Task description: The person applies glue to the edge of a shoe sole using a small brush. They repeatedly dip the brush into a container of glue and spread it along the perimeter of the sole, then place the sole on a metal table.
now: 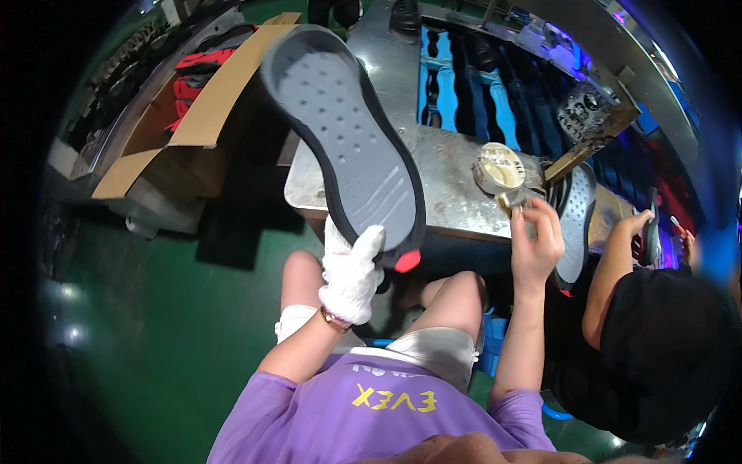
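My left hand (349, 272), in a white knitted glove, grips a shoe sole (352, 147) by its lower end, the thumb lying on its face. The sole is grey and dimpled inside, with a black rim and a red tip, and stands up above the table's near edge. My bare right hand (535, 241) pinches what looks like a small brush (505, 203), partly hidden by the fingers. It is just below a round pot (499, 172) with cream-coloured contents and a stained rim, on the metal table (444, 158).
A second grey sole (576, 220) lies at the table's right edge, beside a wooden bar (591, 143). Blue and black strip-shaped pieces (468, 85) lie beyond. An open cardboard box (224, 85) with red-and-black items stands left. A co-worker in black (665, 340) works close on my right.
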Motion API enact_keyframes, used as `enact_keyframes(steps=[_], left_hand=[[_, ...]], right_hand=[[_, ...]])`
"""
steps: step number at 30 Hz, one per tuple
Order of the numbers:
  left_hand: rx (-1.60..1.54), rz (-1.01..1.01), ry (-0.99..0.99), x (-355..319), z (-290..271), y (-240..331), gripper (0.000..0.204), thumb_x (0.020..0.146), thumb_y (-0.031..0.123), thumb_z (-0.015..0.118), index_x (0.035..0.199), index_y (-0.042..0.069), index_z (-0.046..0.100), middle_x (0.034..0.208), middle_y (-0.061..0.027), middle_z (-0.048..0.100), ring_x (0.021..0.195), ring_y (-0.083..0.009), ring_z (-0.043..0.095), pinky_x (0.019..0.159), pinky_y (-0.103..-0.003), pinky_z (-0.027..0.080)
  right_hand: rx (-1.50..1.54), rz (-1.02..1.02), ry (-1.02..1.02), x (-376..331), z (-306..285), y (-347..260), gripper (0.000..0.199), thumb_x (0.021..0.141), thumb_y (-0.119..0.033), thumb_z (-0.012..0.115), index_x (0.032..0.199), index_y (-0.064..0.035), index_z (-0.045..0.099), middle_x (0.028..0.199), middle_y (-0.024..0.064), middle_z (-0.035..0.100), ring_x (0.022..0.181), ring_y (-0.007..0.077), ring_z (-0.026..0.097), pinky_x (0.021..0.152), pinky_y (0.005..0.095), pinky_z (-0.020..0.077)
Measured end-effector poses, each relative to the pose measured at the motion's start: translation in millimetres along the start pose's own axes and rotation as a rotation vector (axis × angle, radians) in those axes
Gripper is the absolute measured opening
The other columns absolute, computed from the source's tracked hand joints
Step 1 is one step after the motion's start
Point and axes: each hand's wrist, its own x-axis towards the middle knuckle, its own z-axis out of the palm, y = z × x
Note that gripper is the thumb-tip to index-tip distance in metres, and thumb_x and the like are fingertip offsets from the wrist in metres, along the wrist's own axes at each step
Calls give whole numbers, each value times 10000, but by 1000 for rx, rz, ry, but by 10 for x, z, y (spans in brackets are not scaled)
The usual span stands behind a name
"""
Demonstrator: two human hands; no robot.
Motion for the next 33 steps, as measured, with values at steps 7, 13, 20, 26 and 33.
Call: enact_keyframes(steps=[7,13,20,26,33], left_hand=[[4,138,98,-173,106,16,547,931,-7,662,1424,36,431,1291,-117,614,1115,-211,634,951,-324,528],[-53,-110,-83,-309,66,-48,547,930,-11,662,1424,38,432,1291,-115,612,1114,-208,632,947,-321,528],[-76,-222,-167,-341,-2,-101,548,929,-16,662,1424,40,433,1291,-112,610,1113,-203,630,943,-317,528],[-80,-268,-191,-360,-28,-124,549,928,-20,662,1424,41,433,1291,-109,608,1112,-200,628,939,-314,527],[-82,-307,-205,-350,-27,-147,551,928,-24,662,1424,43,434,1291,-106,606,1110,-196,627,935,-311,527]], right_hand=[[187,15,-130,-556,-78,-974,189,705,-13,819,828,-33,677,1021,134,706,885,277,681,743,363,561],[132,-112,-223,-552,-4,-1142,178,691,-26,820,818,-37,696,976,90,688,863,247,651,858,375,496],[79,-171,-283,-489,14,-1236,147,708,-39,805,802,-28,692,922,80,673,897,226,658,851,414,497],[-48,-233,-294,-488,45,-1230,120,703,-49,790,773,-45,693,846,44,644,921,227,667,847,427,497],[-56,-200,-249,-526,99,-1115,137,730,-34,774,771,-29,644,937,132,695,867,287,663,789,370,525]])
